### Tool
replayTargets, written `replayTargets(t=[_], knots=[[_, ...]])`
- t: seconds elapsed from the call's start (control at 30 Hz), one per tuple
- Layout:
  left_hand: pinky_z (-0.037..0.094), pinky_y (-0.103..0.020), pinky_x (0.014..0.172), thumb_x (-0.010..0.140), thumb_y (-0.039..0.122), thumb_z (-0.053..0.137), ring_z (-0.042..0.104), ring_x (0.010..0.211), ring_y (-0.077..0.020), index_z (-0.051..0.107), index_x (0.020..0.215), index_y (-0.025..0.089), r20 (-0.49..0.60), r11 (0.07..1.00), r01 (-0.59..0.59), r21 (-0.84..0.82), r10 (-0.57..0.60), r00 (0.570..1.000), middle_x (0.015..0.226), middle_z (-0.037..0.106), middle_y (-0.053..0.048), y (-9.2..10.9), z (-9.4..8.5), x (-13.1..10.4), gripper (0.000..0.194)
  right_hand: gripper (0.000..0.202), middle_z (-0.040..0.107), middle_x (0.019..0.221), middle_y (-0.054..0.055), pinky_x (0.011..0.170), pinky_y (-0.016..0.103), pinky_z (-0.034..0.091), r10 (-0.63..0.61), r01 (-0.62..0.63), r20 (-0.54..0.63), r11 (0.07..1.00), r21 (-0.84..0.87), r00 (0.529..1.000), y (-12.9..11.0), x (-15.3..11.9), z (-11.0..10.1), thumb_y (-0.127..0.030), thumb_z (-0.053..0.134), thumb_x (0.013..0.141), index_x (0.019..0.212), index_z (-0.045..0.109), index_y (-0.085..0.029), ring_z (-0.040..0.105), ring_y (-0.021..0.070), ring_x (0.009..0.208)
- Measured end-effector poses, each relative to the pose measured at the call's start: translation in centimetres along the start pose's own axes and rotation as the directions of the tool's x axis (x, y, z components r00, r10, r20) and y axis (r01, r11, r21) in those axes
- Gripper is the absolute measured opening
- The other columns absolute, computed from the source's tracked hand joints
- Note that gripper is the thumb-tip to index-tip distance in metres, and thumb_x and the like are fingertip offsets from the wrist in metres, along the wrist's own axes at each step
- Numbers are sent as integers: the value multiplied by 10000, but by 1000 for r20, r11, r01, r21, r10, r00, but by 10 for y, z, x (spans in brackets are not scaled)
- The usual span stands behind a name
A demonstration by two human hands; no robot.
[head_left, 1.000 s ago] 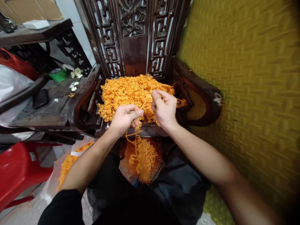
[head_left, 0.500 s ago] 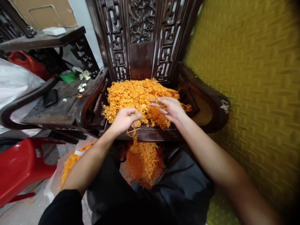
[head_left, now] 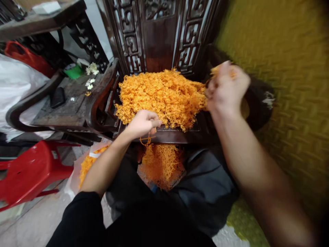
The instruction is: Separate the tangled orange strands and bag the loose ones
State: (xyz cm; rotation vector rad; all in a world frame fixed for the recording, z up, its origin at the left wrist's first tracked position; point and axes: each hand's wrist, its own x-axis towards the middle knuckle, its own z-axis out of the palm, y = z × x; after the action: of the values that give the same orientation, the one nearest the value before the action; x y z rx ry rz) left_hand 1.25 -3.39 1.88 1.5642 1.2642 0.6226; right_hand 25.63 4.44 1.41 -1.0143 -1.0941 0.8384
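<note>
Beyond left hand point(head_left: 143, 123), beside right hand point(head_left: 227, 87), orange heap point(head_left: 160, 97), each hand gripping orange strands point(head_left: 215, 71).

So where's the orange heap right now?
Centre of the head view: the orange heap lies on the wooden seat, beyond the left hand and left of the right hand.

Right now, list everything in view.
Carved chair: 1, brown, ahead
Strand pile: 1, orange, on carved chair
Lower heap: 1, orange, below pile
Armchair: 1, dark, left
Tape roll: 1, green, on armchair
Flower bits: several, whitish, near tape
Flat object: 1, black, on armchair
Shelf: 1, dark, upper left
Box: 1, white, on shelf
Bags: 2, red and white, left
Plastic seat: 1, red, lower left
Floor bag: 1, translucent, left
Textured surface: 1, yellow, right
Trousers: 1 pair, dark, below
Left hand: 1, bare, centre
Right hand: 1, bare, right
</note>
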Motion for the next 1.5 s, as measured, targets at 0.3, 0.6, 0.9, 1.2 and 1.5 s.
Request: replayTargets(t=[0.3, 0.6, 0.9, 1.2, 1.5], knots=[[552, -334, 695, 972, 507, 512, 366, 460, -106, 493, 659, 231, -547, 775, -425, -467, 125, 828, 498, 273, 54, 6, -30, 12, 417, 366, 675, 719, 12, 429, 240, 323, 88, -92, 456, 996, -14, 885, 3, -47, 25, -543, 729, 885, 1017, 773, -204, 531, 90, 513], [536, -403, 813, 962, 589, 423, 353, 519, -136, 454, 606, 231, -657, 800, -473, -368, 136, 741, 531, 222, 34, 14, -20, 15, 505, 479, 456, 428, -28, 410, 253, 218, 387, -206, 651, 918, -339, 652, -2, -78, 43, -636, 765, 806, 626, 706, -196, 343, 77, 392], [576, -474, 894, 959, 729, 341, 332, 401, -125, 311, 552, 236, -645, 771, -557, -309, 260, 719, 416, 174, 53, 36, -6, -14, 640, 369, 440, 520, -61, 398, 239, 178, 397, -466, 486, 884, 24, 779, 8, -81, 60, -528, 825, 777, 833, 663, -201, 313, 64, 425], [617, -508, 727, 707, 825, 655, 678, 517, -270, 739, 663, 266, 498, 939, -232, -255, 333, 800, 525, 657, -98, 28, -27, -35, 567, 347, 605, 892, 4, 449, 235, 173, 154, -290, 373, 893, 343, 915, -10, -44, 23, -462, 804, 811, 1002, 626, -233, 387, 61, 557], [609, -394, 817, 962, 480, 619, 773, 737, -230, 623, 1335, 255, 614, 902, -71, -425, 345, 709, 833, 787, -92, 33, -14, -36, 435, 364, 611, 810, -12, 424, 225, 170, 107, -281, 383, 856, 434, 918, -10, -38, 12, -430, 871, 735, 939, 629, -250, 362, 61, 525]])
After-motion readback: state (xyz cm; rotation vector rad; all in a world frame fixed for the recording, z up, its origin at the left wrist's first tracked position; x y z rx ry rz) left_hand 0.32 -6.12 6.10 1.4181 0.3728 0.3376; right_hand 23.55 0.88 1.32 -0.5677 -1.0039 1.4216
